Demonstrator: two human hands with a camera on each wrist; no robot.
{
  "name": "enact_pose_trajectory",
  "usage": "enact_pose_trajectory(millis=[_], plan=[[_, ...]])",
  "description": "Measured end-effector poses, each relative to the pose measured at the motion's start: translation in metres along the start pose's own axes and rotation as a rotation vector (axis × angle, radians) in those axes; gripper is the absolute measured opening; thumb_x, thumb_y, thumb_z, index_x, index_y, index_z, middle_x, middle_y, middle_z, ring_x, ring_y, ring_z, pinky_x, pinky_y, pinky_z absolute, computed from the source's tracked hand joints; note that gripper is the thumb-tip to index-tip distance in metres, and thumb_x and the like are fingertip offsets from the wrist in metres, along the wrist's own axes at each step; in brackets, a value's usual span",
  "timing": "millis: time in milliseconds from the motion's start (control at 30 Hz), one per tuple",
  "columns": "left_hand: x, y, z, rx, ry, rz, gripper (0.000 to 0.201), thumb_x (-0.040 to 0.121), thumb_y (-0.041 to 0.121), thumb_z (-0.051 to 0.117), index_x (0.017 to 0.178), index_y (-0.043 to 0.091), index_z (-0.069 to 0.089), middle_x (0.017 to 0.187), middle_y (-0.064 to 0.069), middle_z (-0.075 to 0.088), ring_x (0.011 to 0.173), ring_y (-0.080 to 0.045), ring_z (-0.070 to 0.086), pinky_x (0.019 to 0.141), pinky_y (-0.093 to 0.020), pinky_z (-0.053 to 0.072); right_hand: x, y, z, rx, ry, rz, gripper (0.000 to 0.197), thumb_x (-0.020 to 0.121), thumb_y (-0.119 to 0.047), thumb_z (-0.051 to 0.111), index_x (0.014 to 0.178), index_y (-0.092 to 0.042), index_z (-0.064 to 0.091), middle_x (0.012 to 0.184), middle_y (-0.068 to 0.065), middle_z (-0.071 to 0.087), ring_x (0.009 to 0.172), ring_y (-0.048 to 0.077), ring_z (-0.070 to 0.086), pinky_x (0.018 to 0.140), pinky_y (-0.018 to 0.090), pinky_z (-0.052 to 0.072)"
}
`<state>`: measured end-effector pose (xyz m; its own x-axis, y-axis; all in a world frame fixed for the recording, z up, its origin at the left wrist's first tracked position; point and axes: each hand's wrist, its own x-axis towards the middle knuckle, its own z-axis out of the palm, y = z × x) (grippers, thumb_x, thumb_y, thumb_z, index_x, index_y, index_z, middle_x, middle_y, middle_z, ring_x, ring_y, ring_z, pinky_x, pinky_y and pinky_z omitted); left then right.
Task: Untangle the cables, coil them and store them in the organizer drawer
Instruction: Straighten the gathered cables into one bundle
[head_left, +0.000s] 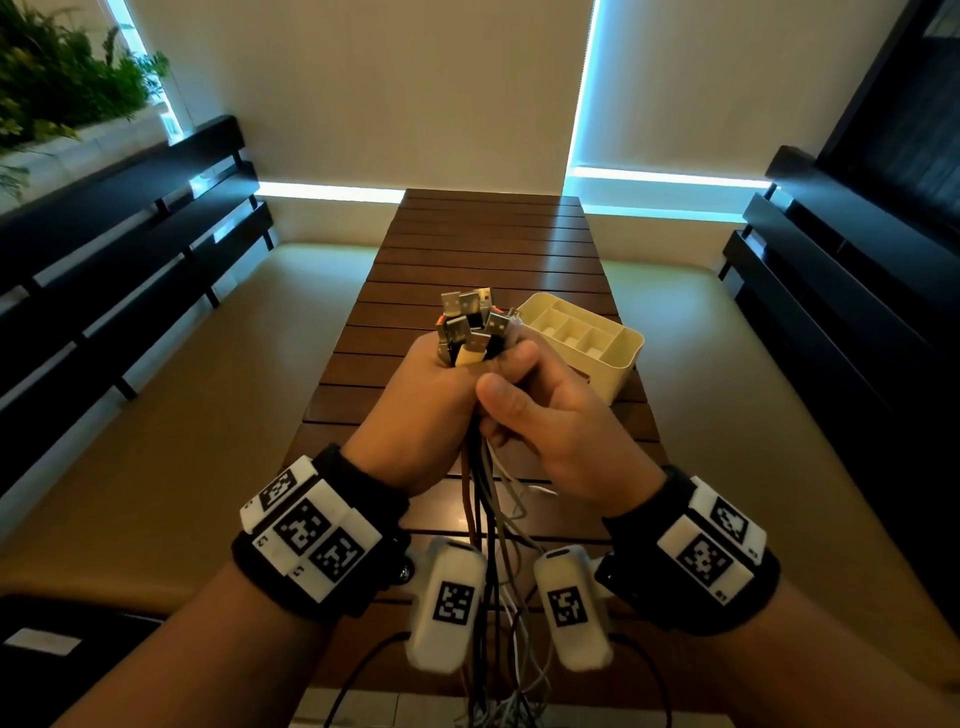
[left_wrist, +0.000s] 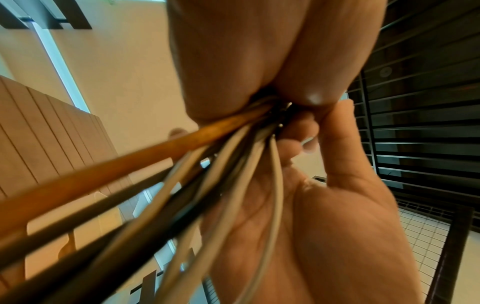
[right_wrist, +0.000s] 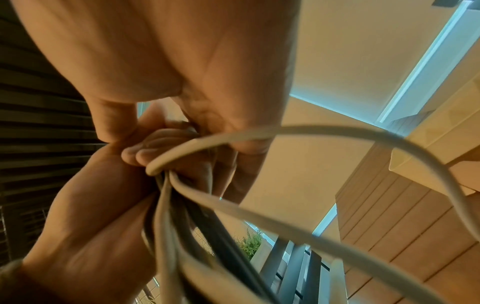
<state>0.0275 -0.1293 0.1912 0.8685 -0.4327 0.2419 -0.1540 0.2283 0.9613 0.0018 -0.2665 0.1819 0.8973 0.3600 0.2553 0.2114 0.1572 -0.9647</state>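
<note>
Gripping the cables (head_left: 470, 332), both hands' fingers (head_left: 511, 358) encircle them.

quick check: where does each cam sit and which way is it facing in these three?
Head: worn on the head, facing forward and down at the slatted table and organizer; both forearms, left hand and right hand gripping the cable bundle.
Left wrist: under the left wrist, facing along the palm and upward; fingers.
Right wrist: under the right wrist, same way; organizer corner.
Shared: all three show the cable bundle and both hands.
</note>
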Motion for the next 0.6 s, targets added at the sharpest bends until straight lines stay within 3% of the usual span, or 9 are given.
enact_pose_trajectory(millis=[333, 467, 533, 600], plan=[[-0.004, 0.002, 0.000, -0.006, 0.002, 0.002, 0.014, 0.093, 0.021, 0.060, 0.080, 0.015, 0.063, 0.057, -0.009, 0.047, 0.049, -0.023, 0.046, 0.053, -0.033, 0.042, 0.001, 0.001, 0.000, -0.037, 0.009, 0.015, 0.047, 0.092, -0.019, 0.056, 0.138, -0.015, 0.044, 0.088, -0.011, 0.064, 0.074, 0.007, 0.060, 0.067, 0.023, 0.052], [-0.006, 0.004, 0.000, -0.022, -0.006, 0.012, 0.011, 0.091, 0.020, 0.061, 0.082, 0.017, 0.065, 0.065, -0.012, 0.050, 0.058, -0.026, 0.052, 0.057, -0.035, 0.047, -0.001, 0.001, 0.003, 0.035, -0.030, 0.005, 0.043, 0.093, -0.012, 0.058, 0.132, -0.024, 0.045, 0.099, -0.017, 0.067, 0.085, 0.004, 0.064, 0.073, 0.019, 0.052], [-0.006, 0.006, -0.001, -0.022, -0.011, 0.013, 0.014, 0.092, 0.019, 0.060, 0.078, 0.017, 0.061, 0.062, -0.003, 0.051, 0.057, -0.019, 0.053, 0.056, -0.032, 0.048, -0.004, 0.007, 0.006, 0.109, -0.067, 0.038, 0.052, 0.089, -0.002, 0.061, 0.133, -0.022, 0.042, 0.115, -0.008, 0.064, 0.102, 0.007, 0.065, 0.081, 0.024, 0.055], [-0.005, 0.010, -0.003, -0.060, 0.000, -0.004, 0.017, 0.091, 0.020, 0.062, 0.075, 0.019, 0.058, 0.054, 0.002, 0.042, 0.047, -0.013, 0.044, 0.048, -0.027, 0.041, -0.010, 0.021, 0.011, 0.132, -0.095, 0.156, 0.052, 0.084, -0.003, 0.066, 0.128, -0.023, 0.047, 0.112, 0.007, 0.062, 0.099, 0.022, 0.067, 0.081, 0.039, 0.059]])
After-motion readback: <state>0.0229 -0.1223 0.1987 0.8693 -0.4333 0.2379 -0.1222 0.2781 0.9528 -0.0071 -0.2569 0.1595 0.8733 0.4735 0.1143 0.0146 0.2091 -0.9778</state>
